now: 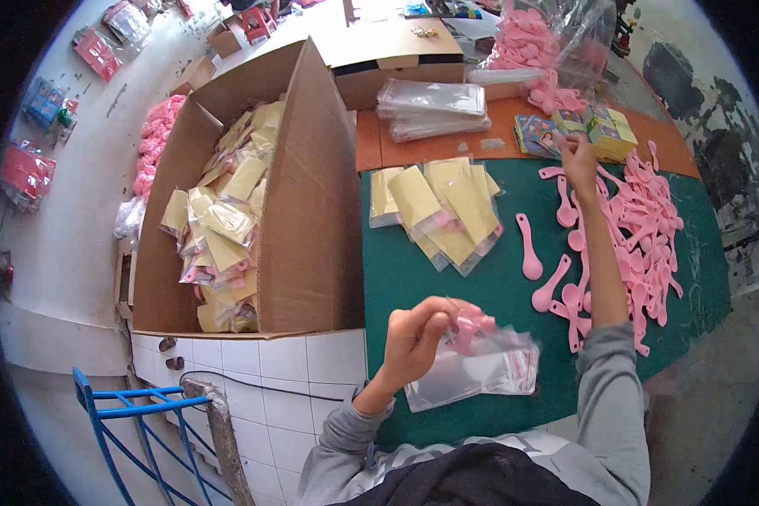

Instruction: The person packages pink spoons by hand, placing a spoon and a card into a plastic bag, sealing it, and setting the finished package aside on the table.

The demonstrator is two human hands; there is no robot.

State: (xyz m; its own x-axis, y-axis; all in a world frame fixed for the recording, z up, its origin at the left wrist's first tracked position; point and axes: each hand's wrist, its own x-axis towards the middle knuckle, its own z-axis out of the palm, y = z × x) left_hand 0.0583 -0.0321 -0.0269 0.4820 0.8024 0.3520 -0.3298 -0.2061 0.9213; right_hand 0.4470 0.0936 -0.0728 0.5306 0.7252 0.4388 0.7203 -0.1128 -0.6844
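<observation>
My left hand [415,339] is closed at the table's near edge, its fingers pinching a clear plastic bag with a pink spoon [465,336] that looks to be inside it. Directly below lies a pile of flat clear bags [472,375]. My right hand [578,162] is stretched to the far side, fingertips together at the stacks of printed cards [530,135]; it seems to pinch one card there. Under and beside my right forearm spreads a heap of loose pink spoons [641,219]. Filled bags with yellow cards [455,207] lie on the green tabletop [497,295].
A tall cardboard box [316,202] full of packed bags [228,211] stands left of the table. Stacked clear bags [434,105] and a big sack of pink spoons [527,42] sit at the back. A blue metal frame [135,395] is at lower left.
</observation>
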